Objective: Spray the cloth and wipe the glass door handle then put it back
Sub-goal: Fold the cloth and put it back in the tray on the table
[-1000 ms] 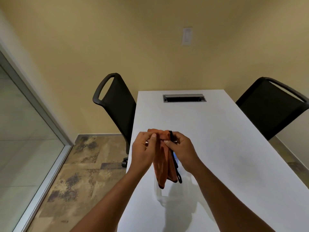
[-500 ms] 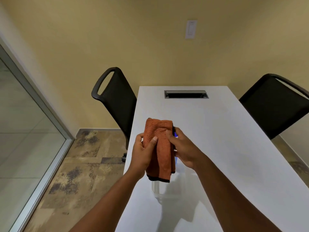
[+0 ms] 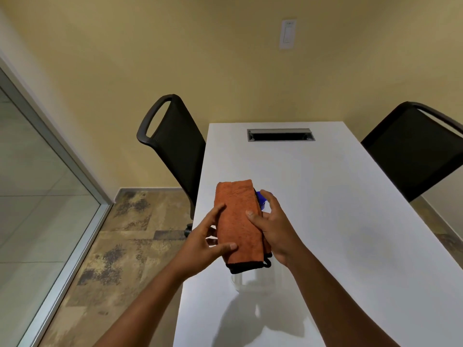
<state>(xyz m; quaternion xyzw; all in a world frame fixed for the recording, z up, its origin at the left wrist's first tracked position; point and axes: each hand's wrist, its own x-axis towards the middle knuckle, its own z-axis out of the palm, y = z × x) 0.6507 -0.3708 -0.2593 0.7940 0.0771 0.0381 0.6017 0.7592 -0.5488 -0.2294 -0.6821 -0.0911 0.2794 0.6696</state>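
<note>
A folded orange cloth (image 3: 238, 221) with a black hem is held upright over the near left part of the white table (image 3: 350, 221). My left hand (image 3: 205, 241) grips its left edge, thumb across the front. My right hand (image 3: 273, 229) holds its right side, thumb on the fabric and fingers curled behind, next to the blue head of a spray bottle (image 3: 260, 200). The bottle's clear base (image 3: 246, 281) shows below the cloth, standing on the table; the rest of it is hidden. The door handle is out of view.
A glass wall with a metal frame (image 3: 75, 221) runs along the left. Black chairs stand at the table's left (image 3: 175, 151) and right (image 3: 413, 151). A cable slot (image 3: 280, 135) sits at the table's far end. Patterned floor lies between table and glass.
The cloth went from hanging bunched between my fingertips to lying flat and upright against the bottle. My left hand slid lower on its edge, and the blue bottle head now shows.
</note>
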